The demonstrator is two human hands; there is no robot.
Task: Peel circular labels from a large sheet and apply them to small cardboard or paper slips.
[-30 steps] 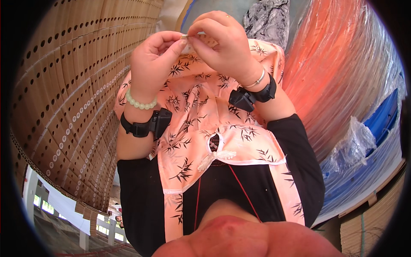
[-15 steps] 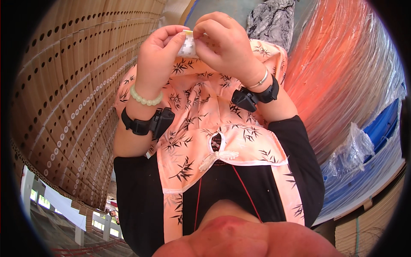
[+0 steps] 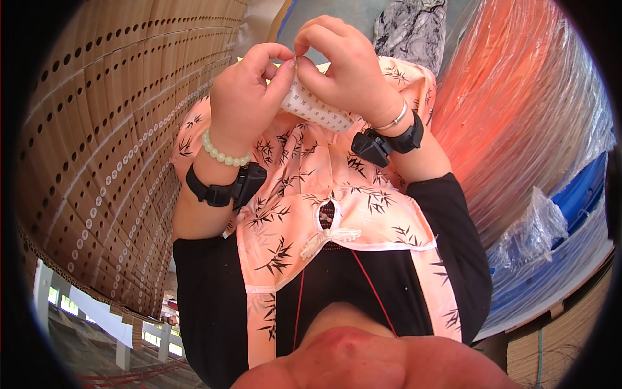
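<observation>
Near the top of the view, my left hand point(image 3: 243, 100) and my right hand point(image 3: 346, 71) meet with thumb and forefinger pinched together. Between the fingertips they grip the upper end of a white strip of labels point(image 3: 321, 111) with rows of small dark print. The strip slants down to the right under my right hand, and part of it is hidden by the fingers. Below it lies my peach apron point(image 3: 291, 175) with a dark bamboo-leaf pattern. A beaded bracelet and a black strapped device sit on my left wrist; a bangle and a similar device on my right.
Along the left side rises a tall stack of brown cardboard pieces point(image 3: 123, 123) with rows of round holes. To the right stand orange goods wrapped in clear film point(image 3: 483, 97) and blue wrapped goods point(image 3: 580, 201). A grey and black patterned cloth point(image 3: 411, 32) is beyond my right hand.
The label strip has tilted, and more of its printed face shows below my hands. My left hand has shifted slightly down and right; fingertips of both hands have come together.
</observation>
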